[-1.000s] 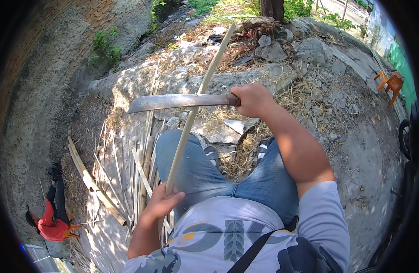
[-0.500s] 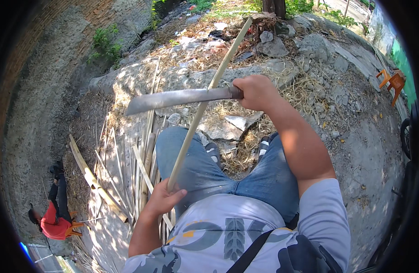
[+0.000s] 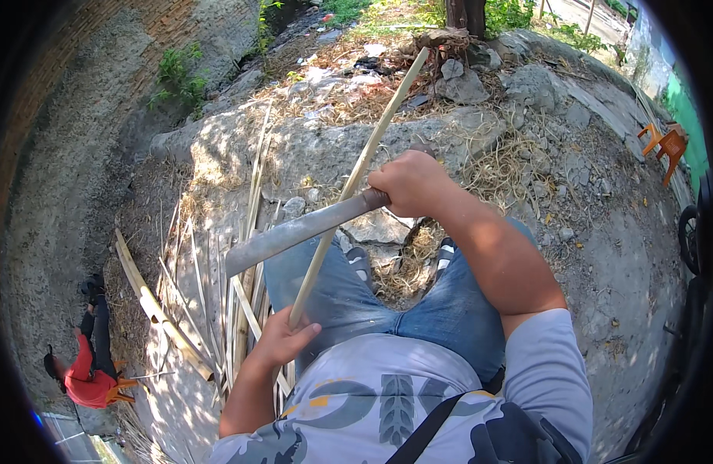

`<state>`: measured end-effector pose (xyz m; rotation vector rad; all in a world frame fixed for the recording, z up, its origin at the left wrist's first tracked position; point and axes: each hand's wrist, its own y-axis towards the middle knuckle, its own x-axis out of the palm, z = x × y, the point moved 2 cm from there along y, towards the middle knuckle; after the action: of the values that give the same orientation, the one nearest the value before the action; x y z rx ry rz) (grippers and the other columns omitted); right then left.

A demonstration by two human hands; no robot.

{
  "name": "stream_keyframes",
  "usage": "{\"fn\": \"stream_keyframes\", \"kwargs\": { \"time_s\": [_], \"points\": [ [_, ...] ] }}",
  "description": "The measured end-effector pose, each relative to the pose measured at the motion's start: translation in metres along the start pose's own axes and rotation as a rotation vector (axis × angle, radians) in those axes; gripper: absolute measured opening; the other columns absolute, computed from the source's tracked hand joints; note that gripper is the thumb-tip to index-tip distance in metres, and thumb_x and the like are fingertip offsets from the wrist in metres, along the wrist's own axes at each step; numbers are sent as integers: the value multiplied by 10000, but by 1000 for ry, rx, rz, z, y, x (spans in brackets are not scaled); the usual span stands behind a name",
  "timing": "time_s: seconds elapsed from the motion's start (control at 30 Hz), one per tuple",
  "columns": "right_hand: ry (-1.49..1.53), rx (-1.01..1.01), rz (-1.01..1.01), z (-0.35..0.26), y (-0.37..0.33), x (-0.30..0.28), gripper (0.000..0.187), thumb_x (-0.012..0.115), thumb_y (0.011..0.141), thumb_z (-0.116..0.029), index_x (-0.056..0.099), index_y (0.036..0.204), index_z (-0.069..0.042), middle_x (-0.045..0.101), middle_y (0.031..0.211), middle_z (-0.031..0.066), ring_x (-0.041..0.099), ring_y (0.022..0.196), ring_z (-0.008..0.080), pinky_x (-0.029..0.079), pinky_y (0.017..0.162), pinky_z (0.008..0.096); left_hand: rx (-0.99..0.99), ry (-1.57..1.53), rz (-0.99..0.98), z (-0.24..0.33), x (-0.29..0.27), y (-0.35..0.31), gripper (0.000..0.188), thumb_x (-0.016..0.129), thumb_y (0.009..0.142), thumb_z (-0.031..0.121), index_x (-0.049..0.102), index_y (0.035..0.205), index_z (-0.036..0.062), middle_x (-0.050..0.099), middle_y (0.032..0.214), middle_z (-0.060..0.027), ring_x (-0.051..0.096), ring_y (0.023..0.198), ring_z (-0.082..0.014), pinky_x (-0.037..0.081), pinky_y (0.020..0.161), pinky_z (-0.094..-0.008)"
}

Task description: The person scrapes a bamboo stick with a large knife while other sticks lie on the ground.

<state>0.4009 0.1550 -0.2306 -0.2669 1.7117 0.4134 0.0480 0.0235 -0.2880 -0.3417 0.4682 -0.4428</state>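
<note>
My right hand (image 3: 412,184) is wrapped round the dark handle of a machete (image 3: 294,234). Its broad grey blade slants down to the left, crossing over a long pale bamboo strip (image 3: 376,139). Whether the edge bites into the strip cannot be made out. The strip's lower end is in the closed fingers of my left hand (image 3: 283,339), beside my left thigh. From there it rises away, leaning right, its far end near a tree stump. Below the blade tip lie several cut bamboo strips (image 3: 244,325) on the ground.
A split bamboo pole (image 3: 159,309) lies at the left. Beyond it, a person in a red shirt (image 3: 92,379) sits on an orange chair. Rocks (image 3: 461,83) and curly shavings (image 3: 488,166) cover the ground ahead. An orange plastic chair (image 3: 666,147) stands far right, near a wheel (image 3: 687,236).
My right hand has drawn the machete nearer to me along the bamboo strip, and its blade now tilts down to the left. My left hand has barely moved.
</note>
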Motion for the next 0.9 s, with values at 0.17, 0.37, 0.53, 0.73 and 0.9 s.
{"fn": "stream_keyframes", "kwargs": {
  "time_s": [0.17, 0.37, 0.53, 0.73, 0.9],
  "points": [
    [64, 66, 204, 46, -5, 2, 145, 720, 736, -199, 665, 854, -135, 693, 799, 120, 685, 807, 364, 542, 729, 480, 33, 14, 17, -2, -7, -13, 241, 793, 871, 152, 568, 865, 69, 505, 666, 62, 451, 602, -45, 360, 528, -252],
    [211, 431, 231, 89, -20, -5, 166, 687, 784, -184, 673, 942, -136, 721, 904, 132, 697, 878, 356, 551, 782, 498, 37, 114, 59, 12, -21, -17, 254, 806, 865, 171, 586, 856, 45, 507, 646, 49, 455, 602, -56, 372, 527, -262],
    [78, 329, 204, 65, -15, -5, 176, 695, 775, -191, 677, 946, -157, 721, 887, 114, 705, 877, 342, 554, 780, 489, 73, 100, 59, 6, -19, -16, 239, 788, 888, 119, 558, 907, 57, 481, 672, 77, 416, 592, -23, 329, 516, -232],
    [-22, -9, 108, 5, 4, 1, 181, 713, 748, -181, 679, 926, -171, 717, 851, 78, 719, 874, 306, 557, 768, 469, 56, 74, 86, 10, -15, -16, 237, 794, 888, 126, 571, 918, 53, 474, 669, 78, 416, 591, -29, 333, 514, -237],
    [44, 164, 236, 51, -5, 1, 166, 722, 750, -191, 670, 899, -138, 706, 835, 106, 706, 859, 337, 549, 769, 489, 1, 185, 81, 15, -29, -33, 253, 811, 872, 174, 604, 899, 31, 524, 676, 61, 454, 608, -46, 389, 532, -261]
  ]
}}
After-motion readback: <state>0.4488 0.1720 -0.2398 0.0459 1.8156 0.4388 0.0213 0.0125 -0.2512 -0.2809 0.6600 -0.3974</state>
